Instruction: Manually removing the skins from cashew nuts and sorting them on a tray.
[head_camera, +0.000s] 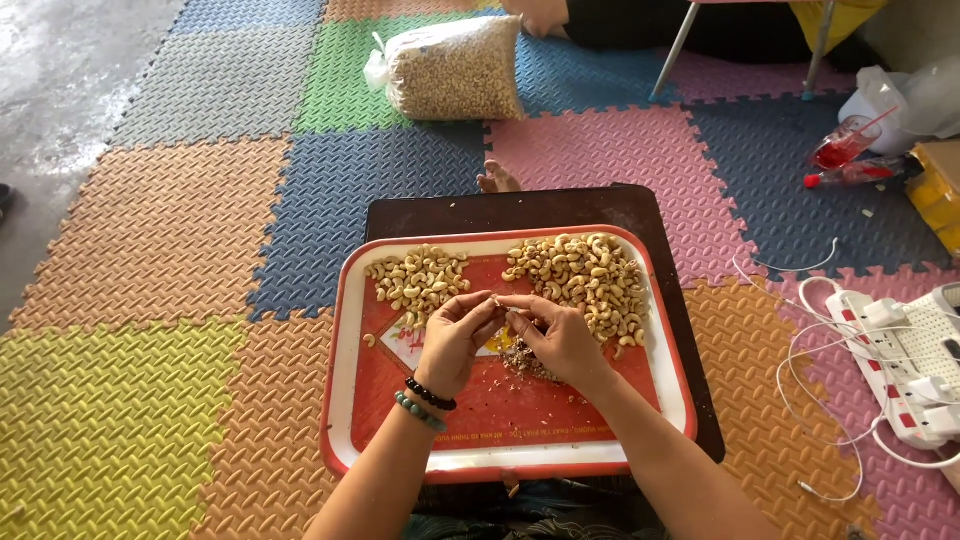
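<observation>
My fingertips meet over the middle of the tray (345, 400), and what they pinch is nearly hidden: a small pale bit, most likely a cashew (495, 299), shows between them. My left hand (452, 340) curls its thumb and forefinger closed around that bit; my right hand (558, 340) does the same from the other side, its fingers bent in tight. How much of the nut each hand grips I cannot tell.

My right hand covers part of a little heap of brown scraps (520, 358) on the tray's red floor. A pale label in the tray's middle is mostly blocked by my hands.

The tray is red with a white rim and sits on a dark low table (450, 212). It holds two piles of cashews: a smaller left pile (418, 280) and a bigger right pile (585, 275), with one loose nut (370, 340) near the left rim.

Beyond the table, a clear bag (455, 68) packed with cashews lies on the foam mat (150, 250). At the right edge a white power strip (905, 365) is cut off, with white cables looping around it.
</observation>
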